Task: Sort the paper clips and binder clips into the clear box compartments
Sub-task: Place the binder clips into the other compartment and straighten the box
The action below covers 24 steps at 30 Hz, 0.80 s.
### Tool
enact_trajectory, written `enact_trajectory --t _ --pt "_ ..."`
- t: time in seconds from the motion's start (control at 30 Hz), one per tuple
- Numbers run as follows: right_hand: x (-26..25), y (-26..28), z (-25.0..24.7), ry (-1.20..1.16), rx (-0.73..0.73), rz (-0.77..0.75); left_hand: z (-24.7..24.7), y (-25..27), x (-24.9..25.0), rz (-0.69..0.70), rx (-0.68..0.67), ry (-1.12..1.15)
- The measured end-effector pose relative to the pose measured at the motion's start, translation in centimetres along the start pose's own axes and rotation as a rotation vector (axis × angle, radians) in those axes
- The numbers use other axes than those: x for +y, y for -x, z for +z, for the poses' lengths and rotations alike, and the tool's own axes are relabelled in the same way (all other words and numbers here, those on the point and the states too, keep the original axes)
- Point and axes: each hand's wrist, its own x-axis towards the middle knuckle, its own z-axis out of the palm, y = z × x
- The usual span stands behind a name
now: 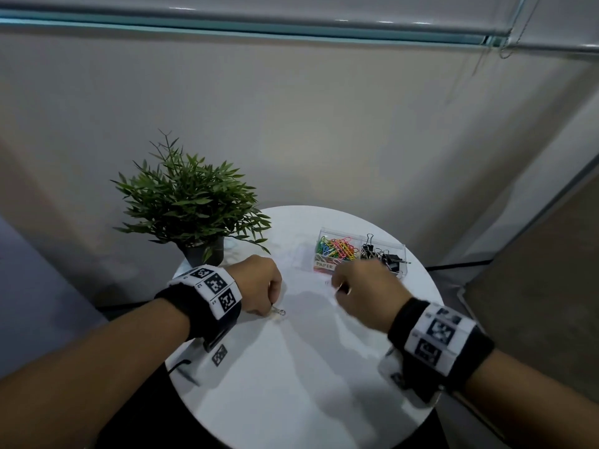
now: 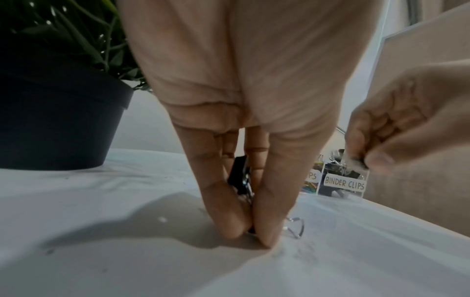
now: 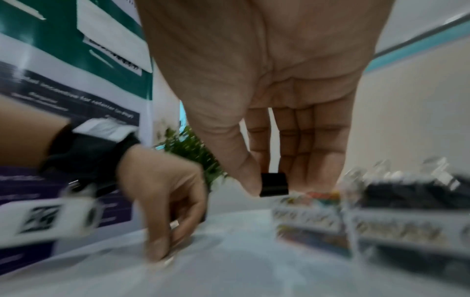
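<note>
The clear box stands at the back right of the round white table. Coloured paper clips fill its left compartment and black binder clips its right one, labelled BINDER CLIPS. My left hand is down on the table, thumb and finger pinching a black binder clip whose wire handle sticks out to the right. My right hand hovers just in front of the box, pinching another small black binder clip between thumb and fingers. The right wrist view is blurred.
A potted green plant in a dark pot stands at the table's back left, close behind my left hand. The table edge curves close on both sides. A wall lies behind and a printed banner to the left.
</note>
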Motion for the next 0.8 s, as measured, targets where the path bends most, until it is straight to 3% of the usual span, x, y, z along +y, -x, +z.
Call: enact_trajectory --t 0.13,0.37,0.57,0.8 --pt "3.0 -2.2 -4.4 0.015 0.173 0.130 0.1 0.0 -0.5 -0.023 -0.027 0.000" --pt "5.4 -4.4 -4.2 0.143 0.049 0.212 -2.7 -1.3 2.9 0.052 0.126 0.065" --pt "6.2 -2.0 -5.3 0.176 0.090 0.211 -6.4 -5.6 8.9 0.162 0.277 0.229" --pt "8.2 3.2 -5.0 0.146 0.052 0.237 -5.9 -9.2 14.0 0.173 0.275 0.203"
